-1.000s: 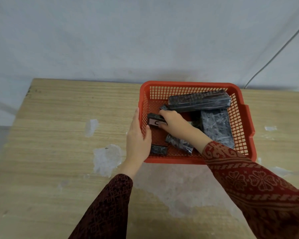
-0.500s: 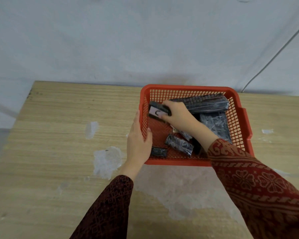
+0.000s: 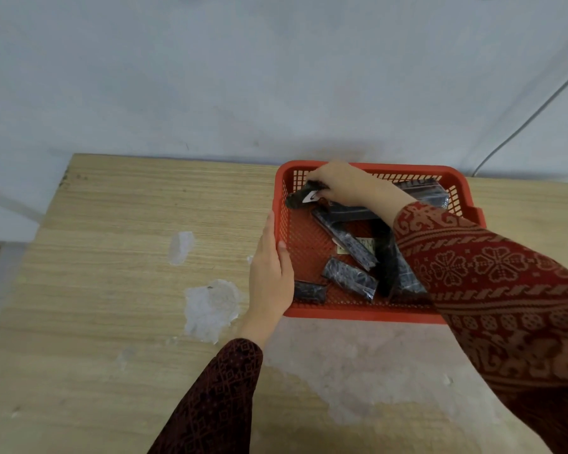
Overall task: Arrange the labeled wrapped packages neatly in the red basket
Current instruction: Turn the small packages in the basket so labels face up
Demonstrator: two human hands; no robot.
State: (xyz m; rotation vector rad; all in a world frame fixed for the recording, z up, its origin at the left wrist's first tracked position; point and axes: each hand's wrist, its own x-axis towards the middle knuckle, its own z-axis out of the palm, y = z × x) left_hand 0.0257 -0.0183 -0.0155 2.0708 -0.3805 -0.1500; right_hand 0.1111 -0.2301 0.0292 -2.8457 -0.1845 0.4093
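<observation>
The red basket sits on the wooden table, right of centre. My left hand grips its left wall, thumb over the rim. My right hand reaches into the far left corner, shut on a small black wrapped package with a white label. Several other black wrapped packages lie loose inside: a long one slanting across the middle, a short one near the front, a small one at the front left corner, and a long one along the back wall. My right sleeve hides the basket's right part.
The wooden table has worn white patches left of the basket and in front of it. A pale wall stands right behind the table, with a thin cable running down at the right. The table's left edge drops off at the far left.
My right hand has carried the labeled package from the basket's left middle up to the far left corner. My left hand has stayed on the basket's left wall.
</observation>
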